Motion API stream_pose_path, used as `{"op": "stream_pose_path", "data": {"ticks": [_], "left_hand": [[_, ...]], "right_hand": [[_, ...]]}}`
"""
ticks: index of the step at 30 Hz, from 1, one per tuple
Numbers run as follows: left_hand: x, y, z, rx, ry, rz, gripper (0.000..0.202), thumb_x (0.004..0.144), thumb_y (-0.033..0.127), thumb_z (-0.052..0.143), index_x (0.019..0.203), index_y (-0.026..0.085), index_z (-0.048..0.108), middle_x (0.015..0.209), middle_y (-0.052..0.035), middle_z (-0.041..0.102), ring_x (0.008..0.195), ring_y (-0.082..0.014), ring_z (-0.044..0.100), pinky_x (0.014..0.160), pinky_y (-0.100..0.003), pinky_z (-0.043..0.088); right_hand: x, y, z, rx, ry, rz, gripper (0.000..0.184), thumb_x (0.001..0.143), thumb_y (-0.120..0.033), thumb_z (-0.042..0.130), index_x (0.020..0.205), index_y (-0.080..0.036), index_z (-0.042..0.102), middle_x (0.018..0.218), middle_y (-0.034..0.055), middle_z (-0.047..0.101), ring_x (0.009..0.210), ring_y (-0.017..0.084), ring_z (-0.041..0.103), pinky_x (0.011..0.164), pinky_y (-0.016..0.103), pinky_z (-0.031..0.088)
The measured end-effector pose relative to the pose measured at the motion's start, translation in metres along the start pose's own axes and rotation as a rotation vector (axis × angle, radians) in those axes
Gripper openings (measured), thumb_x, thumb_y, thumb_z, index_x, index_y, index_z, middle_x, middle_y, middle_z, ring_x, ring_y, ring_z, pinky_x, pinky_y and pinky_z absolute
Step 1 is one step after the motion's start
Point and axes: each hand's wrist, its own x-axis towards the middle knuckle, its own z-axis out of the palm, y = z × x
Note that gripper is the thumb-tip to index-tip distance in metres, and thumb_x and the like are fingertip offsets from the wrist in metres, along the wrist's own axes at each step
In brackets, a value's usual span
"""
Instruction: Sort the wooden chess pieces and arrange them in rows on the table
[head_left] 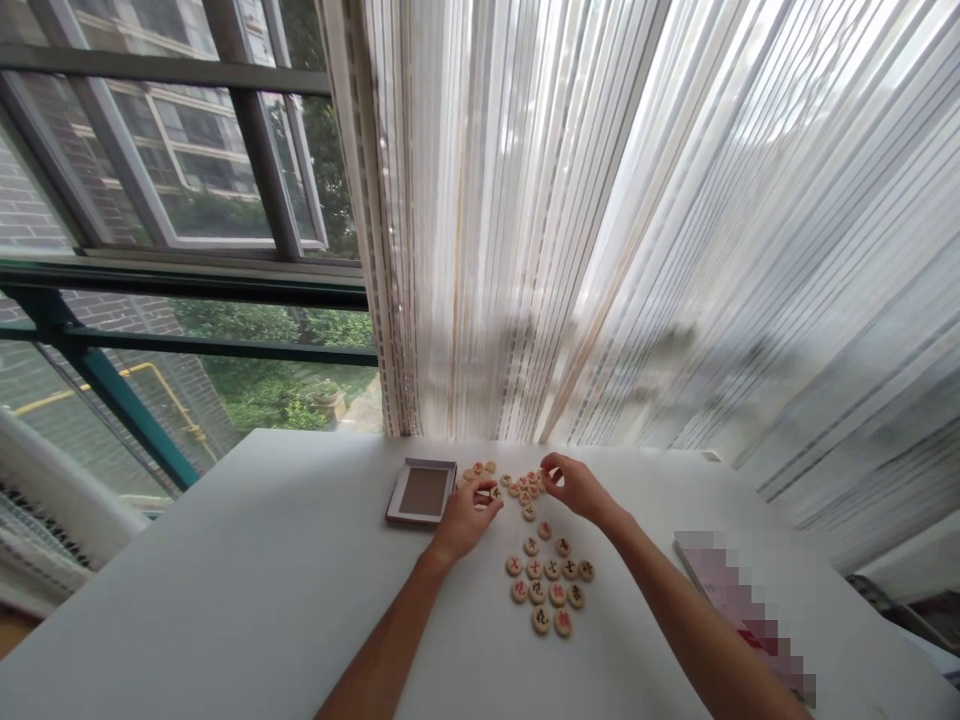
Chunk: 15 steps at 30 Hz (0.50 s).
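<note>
My left hand (pixel 466 515) pinches a round wooden Chinese chess piece (pixel 496 493) with a dark character, held between thumb and fingers. To the right, my right hand (pixel 574 487) has its fingers curled together at the edge of a cluster of mostly red-marked pieces (pixel 524 489); what its fingertips hold, if anything, is hidden. A few more pieces (pixel 478 467) lie just beyond my left hand. Closer to me, between my forearms, several red and black pieces lie flat in loose rows, among them a black-marked piece (pixel 541 620) and a red-marked piece (pixel 562 622).
A shallow open box (pixel 422 492) with a brown inside sits left of my left hand. On the right of the white table (pixel 285 600) lies a flat, pixelated pinkish item (pixel 739 600). Sheer striped curtains (pixel 487 250) hang behind the far edge, beside a window at left.
</note>
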Motion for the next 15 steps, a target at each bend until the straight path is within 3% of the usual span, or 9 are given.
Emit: {"op": "stream_pose_path", "data": {"ticks": [5, 9, 15], "left_hand": [[-0.003, 0.001, 0.015, 0.271, -0.066, 0.08, 0.022, 0.076, 0.026, 0.07, 0.096, 0.018, 0.071, 0.093, -0.0075, 0.072, 0.074, -0.0215, 0.067, 0.079, -0.038, 0.053], [-0.002, 0.003, 0.02, 0.396, -0.129, 0.144, 0.02, 0.078, 0.025, 0.067, 0.096, 0.019, 0.071, 0.098, -0.0069, 0.07, 0.082, -0.0217, 0.065, 0.082, -0.035, 0.05], [-0.005, 0.004, 0.019, 0.482, -0.156, 0.186, 0.022, 0.086, 0.028, 0.061, 0.104, 0.019, 0.068, 0.102, -0.0068, 0.067, 0.075, -0.0185, 0.061, 0.078, -0.032, 0.049]], "right_hand": [[-0.014, 0.03, 0.004, 0.022, -0.01, 0.077, 0.014, 0.081, -0.019, 0.06, 0.094, -0.018, 0.067, 0.085, 0.0042, 0.069, 0.067, 0.015, 0.064, 0.067, 0.028, 0.051], [-0.018, 0.031, 0.015, 0.05, -0.029, 0.1, 0.032, 0.079, -0.016, 0.064, 0.111, -0.018, 0.065, 0.101, 0.0065, 0.065, 0.065, 0.011, 0.062, 0.068, 0.026, 0.053], [-0.012, 0.026, 0.014, 0.072, -0.102, 0.103, 0.051, 0.075, -0.023, 0.074, 0.125, -0.023, 0.061, 0.118, 0.0089, 0.057, 0.069, 0.011, 0.063, 0.073, 0.027, 0.054]]}}
